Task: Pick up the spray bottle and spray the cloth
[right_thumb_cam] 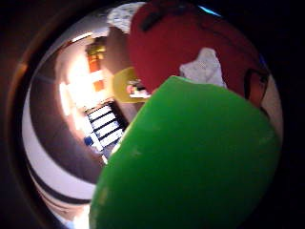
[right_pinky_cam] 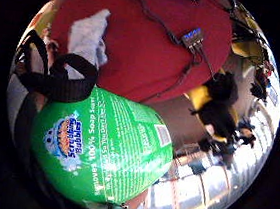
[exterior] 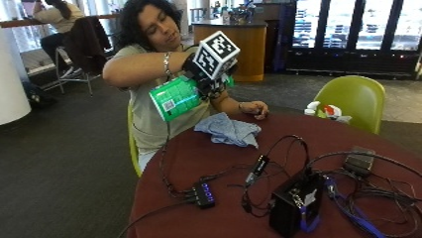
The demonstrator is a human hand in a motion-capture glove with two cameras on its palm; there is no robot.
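In the outside view my gloved right hand [exterior: 204, 79] grips a green spray bottle [exterior: 175, 97], raised in the air and tilted with its base toward the camera, above and to the left of a crumpled blue-grey cloth [exterior: 227, 130] on the round red table [exterior: 198, 163]. The bottle's nozzle end is hidden behind the hand. The bottle's green label [right_pinky_cam: 102, 148] fills much of the little finger side palm view, with the cloth [right_pinky_cam: 89, 34] on the red table beyond. In the thumb side palm view the green bottle [right_thumb_cam: 190, 162] also looms close, with the cloth [right_thumb_cam: 206, 67] behind it.
The bare left hand [exterior: 256, 109] rests on the table just beyond the cloth. A black box [exterior: 293, 203], a USB hub [exterior: 201, 193] and tangled cables [exterior: 356, 183] cover the table's near and right parts. A green chair [exterior: 352, 99] and another spray bottle [exterior: 326, 111] stand behind.
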